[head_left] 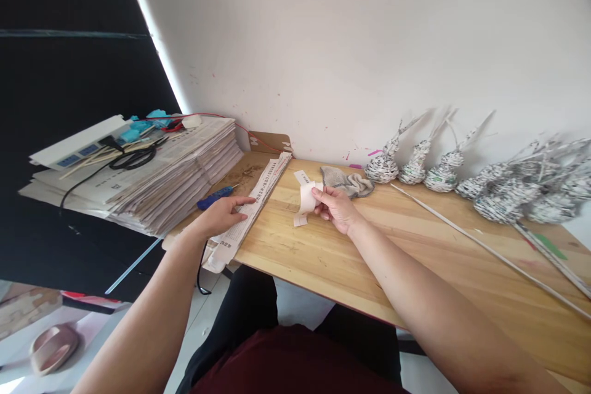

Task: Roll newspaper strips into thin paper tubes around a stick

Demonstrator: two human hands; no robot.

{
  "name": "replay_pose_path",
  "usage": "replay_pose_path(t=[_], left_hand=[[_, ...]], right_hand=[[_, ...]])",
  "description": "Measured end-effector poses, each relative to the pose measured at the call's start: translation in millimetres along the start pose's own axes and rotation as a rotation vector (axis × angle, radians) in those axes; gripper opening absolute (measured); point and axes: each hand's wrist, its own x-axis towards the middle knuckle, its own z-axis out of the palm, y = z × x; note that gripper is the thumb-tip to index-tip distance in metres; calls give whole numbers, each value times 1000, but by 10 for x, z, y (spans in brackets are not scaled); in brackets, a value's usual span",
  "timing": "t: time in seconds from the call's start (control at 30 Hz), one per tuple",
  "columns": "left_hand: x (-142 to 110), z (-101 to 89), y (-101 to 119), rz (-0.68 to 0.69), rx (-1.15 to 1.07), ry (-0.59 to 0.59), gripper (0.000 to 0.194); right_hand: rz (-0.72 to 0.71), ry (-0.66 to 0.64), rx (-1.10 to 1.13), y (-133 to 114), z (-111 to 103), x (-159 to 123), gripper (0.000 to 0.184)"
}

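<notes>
My right hand (338, 209) pinches a curled strip of white paper (305, 198) over the wooden table. One end of the strip hangs down, and a little print shows near its upper end. On the left, my left hand (223, 215) is at the stack of long newspaper strips (264, 189), fingers apart and holding nothing; whether the fingertips touch the paper I cannot tell. A blue-handled tool (215, 197) with a thin metal tip lies just behind the left hand. Behind the right hand is a crumpled grey cloth (348, 183).
A tall pile of newspapers (184, 178) stands at the left, with a white box (80, 144), a black cable (132, 157) and blue wrappers on top. Several woven-paper gourd shapes (441, 178) line the wall at the right. A long paper rod (480, 240) crosses the wooden table (295, 252).
</notes>
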Motion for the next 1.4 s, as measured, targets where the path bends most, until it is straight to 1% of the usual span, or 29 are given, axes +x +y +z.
replay_pose_path(t=[0.07, 0.17, 0.27, 0.33, 0.4, 0.43, 0.47, 0.5, 0.57, 0.6, 0.63, 0.67, 0.7, 0.77, 0.87, 0.9, 0.93, 0.97, 1.03, 1.07, 1.1, 1.17, 1.2, 1.23, 1.3, 1.37, 1.4], left_hand=[[24, 4, -1, 6, 52, -3, 54], [83, 32, -13, 1, 142, 36, 53], [135, 69, -19, 32, 170, 79, 52], [141, 100, 26, 65, 187, 150, 50], [115, 148, 144, 100, 177, 244, 41], [91, 183, 232, 119, 134, 275, 35], [65, 228, 334, 136, 52, 248, 29], [39, 282, 445, 128, -61, 191, 27], [0, 408, 661, 151, -283, 26, 33], [-8, 472, 751, 137, -372, -14, 35], [-10, 530, 822, 118, -438, -28, 35], [-5, 575, 870, 95, -490, -14, 34], [2, 604, 896, 75, -531, 25, 33], [17, 601, 890, 48, -588, 118, 32], [12, 463, 802, 55, -648, 216, 32], [4, 395, 773, 71, -672, 251, 32], [-7, 325, 750, 92, -702, 305, 31], [-18, 255, 736, 119, -728, 369, 29], [-41, 131, 740, 197, -785, 517, 24], [-54, 79, 757, 236, -824, 564, 21], [-67, 34, 781, 271, -880, 587, 19], [-102, -40, 841, 313, -1025, 557, 16], [-126, -73, 871, 325, -1106, 526, 14], [-154, -105, 900, 331, -1186, 488, 12], [-232, -175, 949, 319, -1341, 393, 11], [-346, -250, 989, 307, -1456, 267, 14], [-415, -283, 1007, 329, -1492, 189, 13]], right_hand=[[3, -5, -5, 4, -2, 3, 36], [2, -13, -8, 6, 1, 1, 35], [-2, -22, -8, 2, 5, -5, 35], [3, -34, -7, -1, 6, -6, 36], [14, -46, -13, 2, 8, -5, 36], [20, -49, -19, 7, 11, -3, 37], [22, -53, -25, 14, 15, -3, 37], [19, -58, -31, 24, 21, -4, 38], [0, -88, -48, 49, 37, -10, 41], [-8, -112, -62, 61, 46, -14, 42], [-9, -138, -79, 73, 52, -18, 43], [-5, -163, -97, 82, 54, -20, 43], [4, -178, -111, 88, 52, -18, 43], [21, -161, -124, 85, 30, -5, 43], [40, -75, -144, 45, -32, 21, 44], [55, -77, -163, 24, -52, 22, 43], [78, -112, -191, 1, -66, 14, 42], [108, -181, -224, -23, -70, -5, 39], [176, -393, -303, -69, -46, -72, 35], [214, -514, -349, -88, -18, -117, 33], [256, -638, -396, -104, 18, -165, 32], [374, -863, -481, -122, 99, -255, 33], [436, -949, -510, -122, 136, -290, 33], [493, -1008, -534, -117, 166, -316, 33], [565, -1049, -553, -90, 200, -337, 33], [575, -1010, -543, -48, 199, -323, 33], [563, -974, -527, -25, 189, -306, 33]])
